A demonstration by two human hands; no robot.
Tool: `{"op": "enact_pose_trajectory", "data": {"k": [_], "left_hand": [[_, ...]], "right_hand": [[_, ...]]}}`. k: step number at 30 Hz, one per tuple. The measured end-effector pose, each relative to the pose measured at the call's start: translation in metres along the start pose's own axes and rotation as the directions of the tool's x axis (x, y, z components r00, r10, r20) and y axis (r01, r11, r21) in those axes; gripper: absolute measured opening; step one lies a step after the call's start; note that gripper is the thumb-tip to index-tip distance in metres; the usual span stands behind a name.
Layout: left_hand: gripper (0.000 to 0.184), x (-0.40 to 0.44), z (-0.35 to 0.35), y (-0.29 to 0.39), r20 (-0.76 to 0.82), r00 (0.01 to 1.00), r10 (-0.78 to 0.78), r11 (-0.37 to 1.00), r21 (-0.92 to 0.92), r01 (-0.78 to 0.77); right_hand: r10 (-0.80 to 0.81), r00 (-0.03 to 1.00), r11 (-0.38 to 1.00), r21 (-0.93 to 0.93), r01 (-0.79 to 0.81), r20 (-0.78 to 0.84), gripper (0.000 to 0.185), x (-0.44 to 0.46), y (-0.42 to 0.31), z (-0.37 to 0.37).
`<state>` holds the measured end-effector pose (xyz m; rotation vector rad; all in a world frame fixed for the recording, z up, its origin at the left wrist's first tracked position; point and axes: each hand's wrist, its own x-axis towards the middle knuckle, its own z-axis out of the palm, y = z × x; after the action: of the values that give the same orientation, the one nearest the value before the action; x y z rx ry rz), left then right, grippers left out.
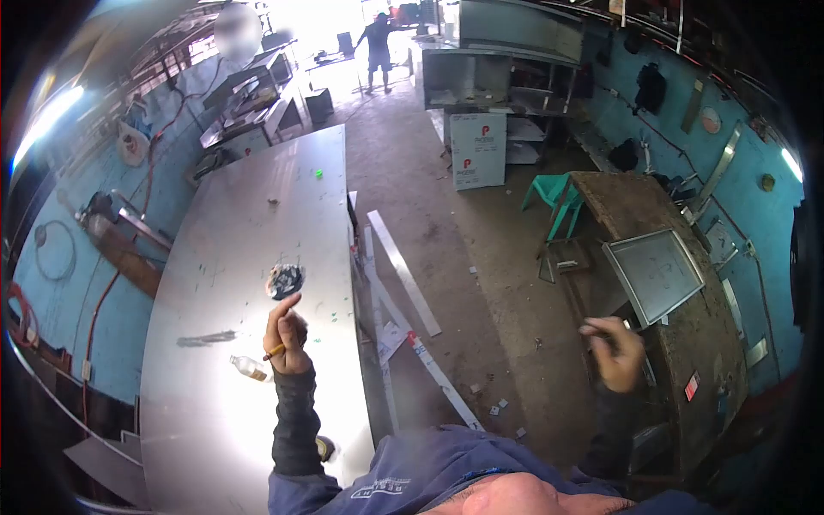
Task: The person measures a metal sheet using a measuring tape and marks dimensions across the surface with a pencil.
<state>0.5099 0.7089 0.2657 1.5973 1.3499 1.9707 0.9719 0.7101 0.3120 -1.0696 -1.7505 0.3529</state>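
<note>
1. The dark clump lies on the steel table, about midway between its left and right edges. It is roundish, blackish with pale streaks; whether cloth or paste I cannot tell.
2. The bottle lies on its side nearer the person, its narrow end toward the table's left edge. It is pale, with a brownish part at the wide end.
3. The left hand is partly closed: the index finger reaches out and the others look bent, though they are mostly hidden. A yellow-brown strip shows against it; whether held or worn, I cannot tell. Its fingertip appears just short of the clump, and the bottle is just beside it. Contact with the table cannot be made out.
4. The left forearm, in a dark sleeve, points toward the table's far edge.
5. The right hand is half open, fingers curled and thumb side inward, with no object visible in its grasp. It is raised by the left edge of the wooden bench, elbow bent.
6. A shallow metal tray lies along that edge, near the right hand.
7. A grey smear marks the table toward its left edge; a green bit sits near its far right corner.
8. Metal strips lie beyond the table's right edge.
</note>
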Motion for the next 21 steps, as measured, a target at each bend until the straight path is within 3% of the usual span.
{"op": "enact_pose_trajectory", "data": {"k": [1, 3, 4, 6, 7, 8, 9, 11, 12, 13, 17, 19, 21], "left_hand": [[0.036, 0.007, 0.008, 0.015, -0.005, 0.999, 0.037, 0.995, -0.096, -0.037], [0.028, 0.013, 0.010, 0.043, 0.059, 0.997, 0.059, 0.993, -0.107, -0.052], [0.026, 0.016, 0.008, 0.052, 0.093, 0.982, 0.162, 0.983, -0.107, -0.152], [0.026, 0.018, 0.003, 0.071, 0.132, 0.940, 0.315, 0.948, -0.084, -0.305], [0.028, 0.020, 0.000, 0.080, 0.136, 0.920, 0.368, 0.930, -0.058, -0.364], [0.032, 0.018, -0.005, 0.087, 0.124, 0.922, 0.366, 0.930, -0.018, -0.367], [0.031, 0.015, -0.007, 0.089, 0.079, 0.900, 0.428, 0.903, 0.012, -0.430], [0.030, 0.014, -0.017, 0.093, 0.054, 0.854, 0.517, 0.856, -0.018, -0.517], [0.030, 0.011, -0.023, 0.097, 0.049, 0.857, 0.514, 0.858, -0.009, -0.514], [0.030, 0.007, -0.028, 0.102, 0.058, 0.859, 0.508, 0.858, -0.117, -0.500], [0.029, -0.009, -0.056, 0.111, 0.144, 0.842, 0.519, 0.825, -0.344, -0.449], [0.028, -0.015, -0.064, 0.117, 0.150, 0.834, 0.531, 0.828, -0.303, -0.472], [0.026, -0.020, -0.066, 0.125, 0.158, 0.825, 0.543, 0.828, -0.267, -0.493]], "right_hand": [[-0.079, 0.994, 0.997, -0.002, 0.079, -0.071, 0.020, 0.001, -0.020, -0.014], [-0.262, 0.960, 0.956, 0.107, 0.272, -0.095, 0.012, 0.000, -0.060, -0.040], [-0.288, 0.925, 0.903, 0.252, 0.348, -0.246, 0.008, -0.020, -0.055, -0.039], [-0.483, 0.856, 0.778, 0.358, 0.516, -0.183, 0.012, -0.018, -0.077, -0.049], [-0.649, 0.760, 0.719, 0.361, 0.594, 0.040, 0.017, 0.004, -0.110, -0.064], [-0.700, 0.687, 0.700, 0.377, 0.607, 0.193, 0.014, 0.005, -0.111, -0.076], [-0.702, 0.685, 0.697, 0.381, 0.607, 0.193, 0.014, 0.010, -0.121, -0.078], [-0.707, 0.544, 0.706, 0.407, 0.580, 0.451, 0.012, 0.021, -0.139, -0.074], [-0.684, 0.572, 0.729, 0.410, 0.548, 0.452, 0.011, 0.020, -0.143, -0.069], [-0.689, 0.563, 0.725, 0.419, 0.547, 0.456, 0.011, 0.020, -0.142, -0.066], [-0.747, 0.452, 0.664, 0.579, 0.474, 0.487, 0.009, 0.034, -0.137, -0.047], [-0.767, 0.396, 0.641, 0.615, 0.459, 0.504, 0.009, 0.040, -0.138, -0.036], [-0.783, 0.437, 0.621, 0.595, 0.510, 0.442, 0.009, 0.044, -0.137, -0.021]]}}
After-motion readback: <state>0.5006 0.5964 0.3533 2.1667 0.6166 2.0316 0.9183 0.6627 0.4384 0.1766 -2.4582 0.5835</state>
